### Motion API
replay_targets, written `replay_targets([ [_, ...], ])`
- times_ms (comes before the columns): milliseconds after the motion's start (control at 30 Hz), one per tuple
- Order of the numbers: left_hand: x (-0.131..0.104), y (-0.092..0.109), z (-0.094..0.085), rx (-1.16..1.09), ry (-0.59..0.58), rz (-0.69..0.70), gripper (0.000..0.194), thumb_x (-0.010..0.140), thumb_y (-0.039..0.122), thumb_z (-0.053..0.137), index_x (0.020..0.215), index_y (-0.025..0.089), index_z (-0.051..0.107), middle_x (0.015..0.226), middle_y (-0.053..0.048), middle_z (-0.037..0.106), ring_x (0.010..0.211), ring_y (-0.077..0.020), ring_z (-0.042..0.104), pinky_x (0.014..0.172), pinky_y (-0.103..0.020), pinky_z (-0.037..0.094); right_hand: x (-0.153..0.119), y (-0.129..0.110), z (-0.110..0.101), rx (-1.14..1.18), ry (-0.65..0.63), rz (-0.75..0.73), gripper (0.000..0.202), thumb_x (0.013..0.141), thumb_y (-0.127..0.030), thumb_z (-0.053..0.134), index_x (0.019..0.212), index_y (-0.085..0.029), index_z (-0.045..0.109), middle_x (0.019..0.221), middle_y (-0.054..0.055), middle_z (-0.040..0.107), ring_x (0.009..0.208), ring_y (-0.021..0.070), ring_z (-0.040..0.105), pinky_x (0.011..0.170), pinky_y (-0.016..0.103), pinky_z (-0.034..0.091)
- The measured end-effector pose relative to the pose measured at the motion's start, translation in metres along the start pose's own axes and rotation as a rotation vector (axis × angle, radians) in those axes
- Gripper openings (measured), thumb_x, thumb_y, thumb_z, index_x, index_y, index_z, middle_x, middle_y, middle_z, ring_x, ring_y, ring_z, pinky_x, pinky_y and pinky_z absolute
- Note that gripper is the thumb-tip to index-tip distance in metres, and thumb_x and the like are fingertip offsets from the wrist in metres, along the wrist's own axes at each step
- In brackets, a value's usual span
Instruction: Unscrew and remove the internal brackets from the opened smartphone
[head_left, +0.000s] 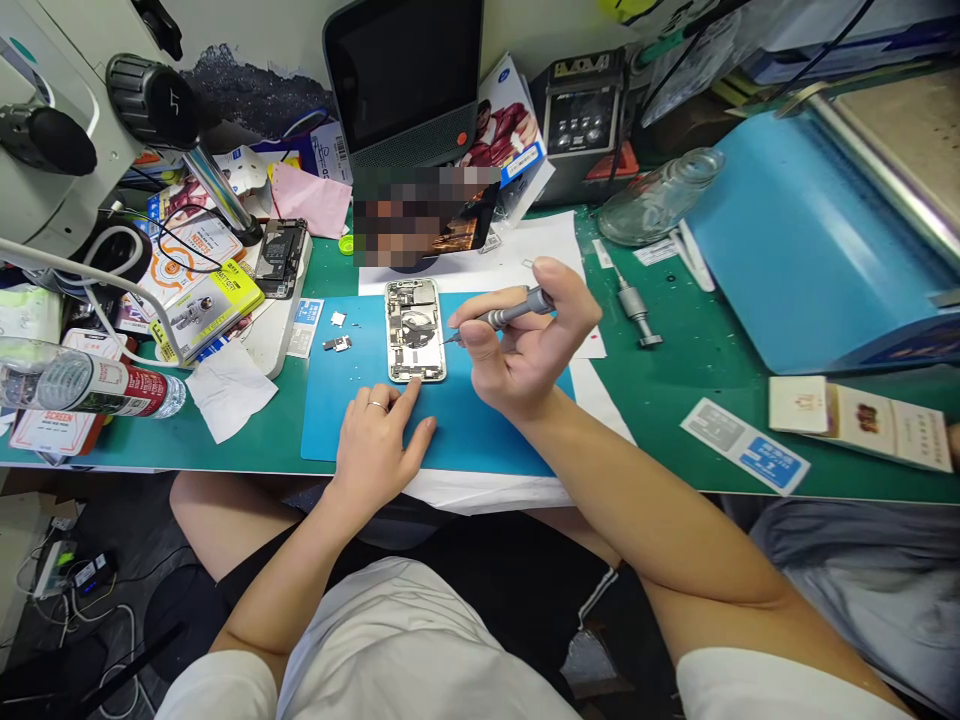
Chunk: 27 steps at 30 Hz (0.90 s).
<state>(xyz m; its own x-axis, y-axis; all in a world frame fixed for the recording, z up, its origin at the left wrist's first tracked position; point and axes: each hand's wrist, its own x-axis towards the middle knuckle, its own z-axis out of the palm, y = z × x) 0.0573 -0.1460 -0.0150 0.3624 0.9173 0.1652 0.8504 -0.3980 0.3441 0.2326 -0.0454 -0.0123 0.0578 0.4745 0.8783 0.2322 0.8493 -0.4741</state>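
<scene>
An opened phone (429,352) with its inner parts bare lies on a blue work mat (495,425). My left hand (381,437) rests at the phone's lower edge, its index finger stretched out to touch it and the thumb apart. In my right hand (529,350) a grey precision screwdriver (517,308) is gripped between thumb and fingers, tilted. Its thin tip is by the phone's right side; whether it touches cannot be made out. Left of the phone are a small metal shield piece (338,319) and a small dark component (337,343).
A second screwdriver (637,312) lies to the right, near a glass jar (660,195). Leftward are a plastic bottle (105,388), a crumpled tissue (231,390) and another opened phone (281,258). A propped phone (469,222) stands behind. At right is a large blue machine (780,250).
</scene>
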Motion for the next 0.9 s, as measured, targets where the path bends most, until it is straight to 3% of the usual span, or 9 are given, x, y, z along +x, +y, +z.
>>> replay_targets([
  [133, 0.0000, 0.0002, 0.0001, 0.001, 0.004, 0.002, 0.049, 0.106, 0.043, 0.047, 0.145, 0.015, 0.058, 0.101, -0.011, 0.061, 0.091, -0.0249, 0.052, 0.080, -0.039, 0.047, -0.0002, 0.0006, 0.0000, -0.046, 0.004, -0.032, 0.054, 0.101, -0.039, 0.059, 0.148, -0.041, 0.032, 0.076, -0.006, 0.064, 0.055, 0.0134, 0.063, 0.046, 0.027, 0.052],
  [300, 0.0002, 0.0004, 0.0001, 0.006, -0.005, -0.003, 0.049, 0.107, 0.044, 0.047, 0.145, 0.016, 0.058, 0.101, -0.010, 0.061, 0.091, -0.0246, 0.053, 0.082, -0.039, 0.047, -0.0034, 0.0029, -0.0025, -0.063, -0.038, 0.014, 0.044, 0.102, -0.040, 0.056, 0.140, -0.041, 0.033, 0.082, -0.006, 0.063, 0.056, 0.0124, 0.062, 0.046, 0.026, 0.053],
  [433, -0.0001, 0.0003, 0.0004, -0.002, 0.003, -0.002, 0.049, 0.107, 0.044, 0.047, 0.145, 0.016, 0.058, 0.101, -0.011, 0.061, 0.091, -0.0246, 0.053, 0.082, -0.039, 0.047, -0.0063, 0.0046, -0.0042, -0.090, -0.053, -0.007, 0.048, 0.102, -0.037, 0.058, 0.143, -0.042, 0.033, 0.089, -0.004, 0.068, 0.054, 0.0123, 0.060, 0.050, 0.029, 0.055],
  [733, -0.0007, 0.0007, 0.0007, -0.004, 0.022, 0.001, 0.048, 0.106, 0.042, 0.049, 0.144, 0.015, 0.059, 0.101, -0.010, 0.061, 0.092, -0.0250, 0.053, 0.082, -0.038, 0.047, -0.0027, 0.0021, 0.0013, -0.061, 0.032, -0.031, 0.052, 0.100, -0.037, 0.060, 0.146, -0.041, 0.037, 0.090, -0.004, 0.067, 0.051, 0.0096, 0.058, 0.043, 0.025, 0.051],
  [833, -0.0008, 0.0006, 0.0009, 0.000, 0.022, -0.002, 0.048, 0.106, 0.043, 0.048, 0.144, 0.016, 0.058, 0.101, -0.010, 0.061, 0.092, -0.0250, 0.054, 0.082, -0.038, 0.047, -0.0037, 0.0041, 0.0008, -0.082, 0.057, -0.019, 0.052, 0.100, -0.041, 0.060, 0.146, -0.044, 0.036, 0.080, -0.006, 0.063, 0.049, 0.0103, 0.057, 0.043, 0.026, 0.050],
  [900, -0.0008, 0.0005, 0.0010, 0.002, 0.023, -0.003, 0.048, 0.106, 0.043, 0.048, 0.145, 0.016, 0.058, 0.102, -0.010, 0.062, 0.092, -0.0251, 0.053, 0.082, -0.039, 0.047, -0.0072, 0.0072, -0.0008, -0.109, 0.062, 0.018, 0.052, 0.100, -0.048, 0.059, 0.146, -0.046, 0.035, 0.086, -0.005, 0.066, 0.050, 0.0105, 0.059, 0.044, 0.028, 0.052],
])
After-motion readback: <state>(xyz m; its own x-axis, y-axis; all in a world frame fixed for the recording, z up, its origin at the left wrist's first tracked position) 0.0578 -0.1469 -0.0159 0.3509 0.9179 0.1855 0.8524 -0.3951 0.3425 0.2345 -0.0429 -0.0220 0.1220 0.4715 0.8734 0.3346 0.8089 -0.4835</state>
